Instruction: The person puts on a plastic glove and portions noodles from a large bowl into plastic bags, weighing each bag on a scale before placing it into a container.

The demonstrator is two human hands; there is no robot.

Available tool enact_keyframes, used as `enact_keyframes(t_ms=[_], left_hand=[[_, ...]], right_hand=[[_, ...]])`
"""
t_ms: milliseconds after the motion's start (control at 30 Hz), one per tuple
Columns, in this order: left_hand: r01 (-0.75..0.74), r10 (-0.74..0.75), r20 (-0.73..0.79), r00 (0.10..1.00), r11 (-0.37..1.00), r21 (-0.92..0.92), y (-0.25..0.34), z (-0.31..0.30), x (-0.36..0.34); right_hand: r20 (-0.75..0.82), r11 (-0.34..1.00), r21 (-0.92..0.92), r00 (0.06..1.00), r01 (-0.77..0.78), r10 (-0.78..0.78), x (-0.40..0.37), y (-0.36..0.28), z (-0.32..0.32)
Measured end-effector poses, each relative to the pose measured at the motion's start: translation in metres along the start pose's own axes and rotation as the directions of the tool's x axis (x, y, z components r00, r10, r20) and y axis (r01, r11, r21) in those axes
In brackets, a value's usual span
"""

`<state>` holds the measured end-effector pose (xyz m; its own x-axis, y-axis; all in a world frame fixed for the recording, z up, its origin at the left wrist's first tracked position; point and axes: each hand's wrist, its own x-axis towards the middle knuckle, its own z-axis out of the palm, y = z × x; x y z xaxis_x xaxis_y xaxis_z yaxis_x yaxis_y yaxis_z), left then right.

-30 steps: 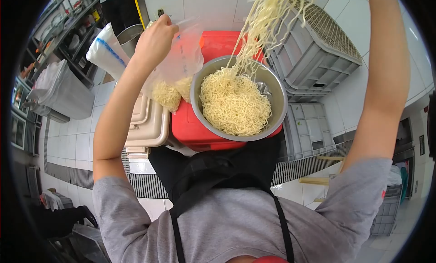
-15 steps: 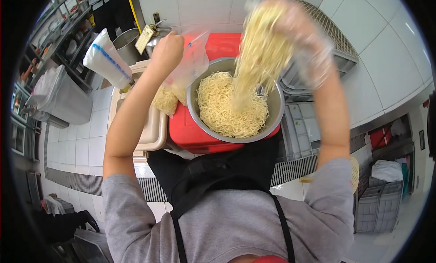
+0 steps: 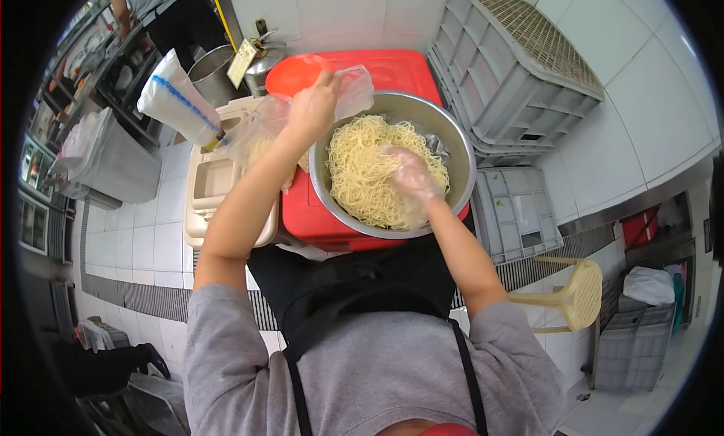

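Observation:
Yellow noodles [image 3: 362,172] fill much of a large metal bowl [image 3: 467,172] on a red box [image 3: 302,217]. In a clear plastic glove, my right hand [image 3: 411,172] rests in the noodles at the bowl's right middle; its fingertips are hidden among them. Left of the bowl, my left hand [image 3: 313,108] is closed on the edge of a clear plastic bag [image 3: 353,91]. Behind that hand lies an orange-red round dish [image 3: 296,73]. Bagged noodles [image 3: 260,151] show partly behind my left forearm.
Left stand a beige tray [image 3: 213,178], a white package with a blue stripe [image 3: 177,97] and metal pots [image 3: 213,73]. Grey crates [image 3: 483,67] rise at the right, with a yellow stool [image 3: 579,294] nearer. A person [image 3: 177,21] stands at the upper left.
My right hand has come down into the bowl from above its right side, where it held a raised bunch of noodles. My left hand has moved right and slightly down with the bag.

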<state>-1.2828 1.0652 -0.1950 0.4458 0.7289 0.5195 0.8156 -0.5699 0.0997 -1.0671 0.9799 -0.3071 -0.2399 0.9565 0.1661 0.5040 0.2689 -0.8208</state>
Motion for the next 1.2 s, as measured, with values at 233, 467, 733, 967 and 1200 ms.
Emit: enact_keyframes(t_ms=[233, 467, 733, 967, 1200], left_hand=[[-0.163, 0.170, 0.016, 0.985, 0.966, -0.200, 0.038, 0.037, -0.003], [-0.316, 0.339, 0.044, 0.940, 0.912, -0.263, 0.080, 0.018, -0.017], [-0.177, 0.184, 0.027, 0.983, 0.970, -0.167, 0.087, 0.023, -0.044], [-0.100, 0.084, -0.068, 0.994, 0.952, -0.290, 0.043, 0.042, -0.021], [0.430, -0.164, 0.429, 0.889, 0.623, -0.653, 0.037, -0.009, -0.025]], right_hand=[[-0.018, 0.455, 0.888, 0.992, 0.073, -0.125, -0.009, -0.030, -0.044], [-0.119, 0.394, 0.915, 0.990, 0.083, 0.069, 0.004, -0.036, -0.037], [-0.262, 0.661, 0.749, 0.893, -0.052, 0.367, 0.064, -0.055, 0.006], [0.098, 0.794, -0.416, 0.846, -0.443, 0.524, 0.097, -0.090, -0.021], [0.392, 0.975, 0.208, 0.920, -0.080, -0.009, 0.060, -0.090, -0.086]])
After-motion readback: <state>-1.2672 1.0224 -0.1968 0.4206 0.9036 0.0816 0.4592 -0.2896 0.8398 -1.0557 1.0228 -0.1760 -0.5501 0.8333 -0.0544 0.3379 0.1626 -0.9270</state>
